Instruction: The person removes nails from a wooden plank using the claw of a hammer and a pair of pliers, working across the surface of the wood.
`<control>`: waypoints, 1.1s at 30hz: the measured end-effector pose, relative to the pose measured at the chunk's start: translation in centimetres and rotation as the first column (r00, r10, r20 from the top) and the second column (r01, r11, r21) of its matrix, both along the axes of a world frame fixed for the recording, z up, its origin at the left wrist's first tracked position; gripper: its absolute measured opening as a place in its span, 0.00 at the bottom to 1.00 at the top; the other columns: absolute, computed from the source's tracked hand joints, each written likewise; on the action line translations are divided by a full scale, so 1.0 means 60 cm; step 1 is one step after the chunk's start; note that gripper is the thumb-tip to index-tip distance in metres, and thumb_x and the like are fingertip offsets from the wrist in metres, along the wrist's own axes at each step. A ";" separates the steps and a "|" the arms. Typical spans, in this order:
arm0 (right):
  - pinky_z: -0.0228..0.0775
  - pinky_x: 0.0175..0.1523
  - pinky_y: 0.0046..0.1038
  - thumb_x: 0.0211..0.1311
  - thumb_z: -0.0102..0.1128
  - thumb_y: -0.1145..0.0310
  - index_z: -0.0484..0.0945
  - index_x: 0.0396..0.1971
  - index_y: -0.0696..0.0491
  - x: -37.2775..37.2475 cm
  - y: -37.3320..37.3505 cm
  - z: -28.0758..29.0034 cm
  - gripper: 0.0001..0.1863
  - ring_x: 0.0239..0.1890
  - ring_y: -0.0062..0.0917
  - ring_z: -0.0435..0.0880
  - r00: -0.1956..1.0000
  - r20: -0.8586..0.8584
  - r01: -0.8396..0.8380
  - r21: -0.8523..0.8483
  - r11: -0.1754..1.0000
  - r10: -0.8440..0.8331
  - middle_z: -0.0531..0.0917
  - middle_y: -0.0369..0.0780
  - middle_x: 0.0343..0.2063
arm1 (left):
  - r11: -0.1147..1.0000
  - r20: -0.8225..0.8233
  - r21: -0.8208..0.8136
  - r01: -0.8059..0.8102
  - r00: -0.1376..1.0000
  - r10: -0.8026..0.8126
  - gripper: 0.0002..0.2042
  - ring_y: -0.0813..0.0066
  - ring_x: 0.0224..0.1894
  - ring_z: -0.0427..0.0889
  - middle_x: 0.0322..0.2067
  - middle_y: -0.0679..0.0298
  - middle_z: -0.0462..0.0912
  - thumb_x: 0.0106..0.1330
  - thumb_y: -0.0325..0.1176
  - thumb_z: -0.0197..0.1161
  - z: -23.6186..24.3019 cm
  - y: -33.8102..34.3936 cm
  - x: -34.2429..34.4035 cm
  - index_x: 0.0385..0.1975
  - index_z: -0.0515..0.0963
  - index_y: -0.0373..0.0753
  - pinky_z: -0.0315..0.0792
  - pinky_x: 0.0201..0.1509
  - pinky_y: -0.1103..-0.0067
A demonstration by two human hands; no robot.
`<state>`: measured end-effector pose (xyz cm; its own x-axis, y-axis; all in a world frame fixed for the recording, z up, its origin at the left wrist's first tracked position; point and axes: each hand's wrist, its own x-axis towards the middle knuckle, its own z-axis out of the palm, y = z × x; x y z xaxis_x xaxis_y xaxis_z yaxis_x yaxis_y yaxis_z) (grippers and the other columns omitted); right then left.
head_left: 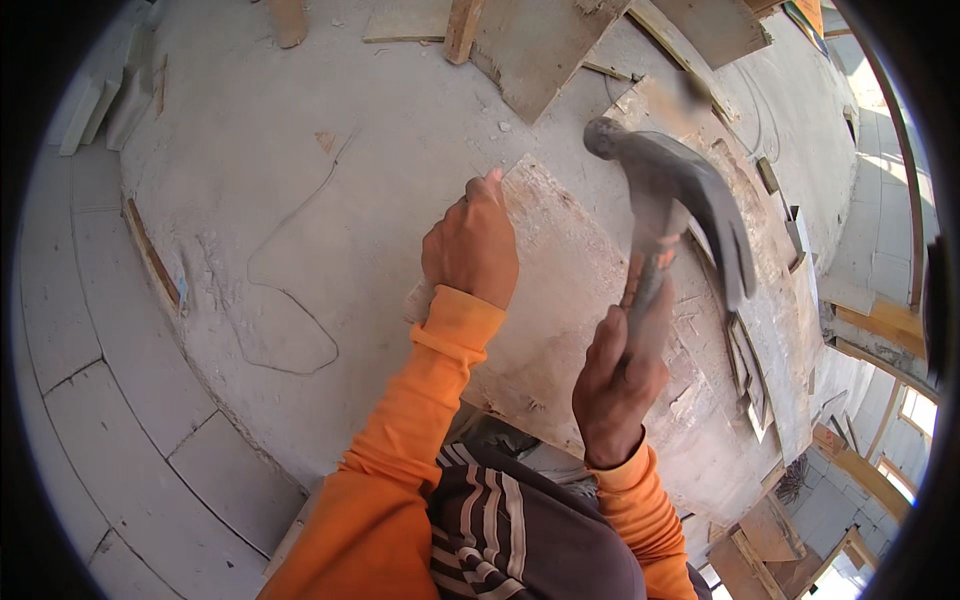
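Note:
My left hand (470,235), in an orange sleeve, is closed at the upper left corner of a worn, pale plywood board (545,250), its thumb and fingertips pinched on something too small to make out. My right hand (620,375) grips the handle of a claw hammer (670,175). The hammer is raised to the right of my left hand, head upward and claw pointing right and down, slightly blurred. My legs in dark striped trousers (540,545) are below the board.
A thin wire (322,362) lies on the dusty concrete floor (250,150). Wood offcuts and panels (530,45) lie at the top. More stacked boards (795,350) run down the right. Grey blocks (125,460) border the left side, and wooden framing (860,465) is at the far right.

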<state>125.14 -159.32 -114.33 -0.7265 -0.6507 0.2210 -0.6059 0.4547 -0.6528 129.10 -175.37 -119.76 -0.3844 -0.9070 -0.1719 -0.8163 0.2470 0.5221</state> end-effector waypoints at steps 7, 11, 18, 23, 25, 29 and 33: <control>0.74 0.34 0.30 0.77 0.52 0.72 0.63 0.71 0.63 -0.009 -0.008 -0.009 0.27 0.27 0.35 0.84 0.999 -0.049 -0.002 -0.035 0.999 0.000 0.85 0.56 0.39 | 1.000 0.016 0.014 -0.009 1.000 0.008 0.21 0.44 0.35 0.88 0.31 0.47 0.87 0.83 0.45 0.45 -0.026 0.012 0.020 0.41 0.81 0.35 0.80 0.41 0.57; 0.76 0.34 0.33 0.74 0.55 0.76 0.62 0.72 0.62 0.006 0.010 0.003 0.29 0.29 0.37 0.86 0.996 -0.082 -0.025 -0.065 0.998 0.019 0.85 0.57 0.41 | 1.000 0.008 -0.008 0.016 1.000 -0.016 0.21 0.44 0.35 0.88 0.31 0.47 0.88 0.83 0.45 0.45 -0.009 0.002 0.007 0.42 0.81 0.34 0.80 0.40 0.57; 0.79 0.35 0.33 0.76 0.53 0.75 0.64 0.71 0.62 -0.019 -0.015 0.002 0.26 0.33 0.41 0.88 0.992 -0.100 -0.079 -0.016 0.997 0.077 0.83 0.62 0.50 | 1.000 0.016 0.012 0.019 1.000 -0.020 0.20 0.44 0.36 0.88 0.31 0.48 0.88 0.83 0.44 0.45 -0.018 0.012 0.019 0.42 0.80 0.34 0.80 0.41 0.57; 0.77 0.33 0.32 0.74 0.53 0.78 0.63 0.71 0.62 0.004 0.016 0.000 0.27 0.29 0.37 0.87 0.993 -0.111 -0.037 -0.095 0.995 0.026 0.85 0.61 0.44 | 1.000 -0.016 0.001 0.011 1.000 -0.011 0.20 0.44 0.36 0.88 0.31 0.48 0.88 0.82 0.43 0.46 -0.002 0.003 0.006 0.43 0.80 0.35 0.81 0.41 0.58; 0.78 0.40 0.36 0.76 0.54 0.76 0.64 0.71 0.61 -0.019 0.000 -0.016 0.27 0.36 0.53 0.87 0.986 0.094 -0.151 0.151 0.977 0.138 0.84 0.62 0.43 | 1.000 -0.037 0.003 0.028 0.999 -0.028 0.19 0.43 0.36 0.88 0.31 0.48 0.88 0.82 0.43 0.46 -0.005 0.005 0.004 0.43 0.80 0.35 0.81 0.41 0.58; 0.81 0.40 0.37 0.73 0.58 0.76 0.62 0.74 0.59 -0.026 0.005 -0.024 0.31 0.38 0.46 0.90 0.998 -0.031 -0.060 0.073 0.996 0.063 0.85 0.58 0.46 | 0.998 -0.123 -0.063 0.005 0.992 -0.013 0.19 0.43 0.37 0.87 0.32 0.48 0.88 0.82 0.43 0.46 -0.020 0.017 0.013 0.44 0.80 0.34 0.81 0.42 0.58; 0.81 0.39 0.32 0.71 0.58 0.79 0.60 0.73 0.64 -0.012 0.021 0.017 0.32 0.38 0.39 0.90 0.996 -0.092 -0.004 -0.065 0.998 -0.002 0.85 0.59 0.49 | 0.999 -0.044 -0.020 0.027 0.999 -0.028 0.19 0.44 0.37 0.88 0.31 0.49 0.88 0.82 0.42 0.46 -0.007 0.003 -0.002 0.46 0.81 0.34 0.81 0.41 0.59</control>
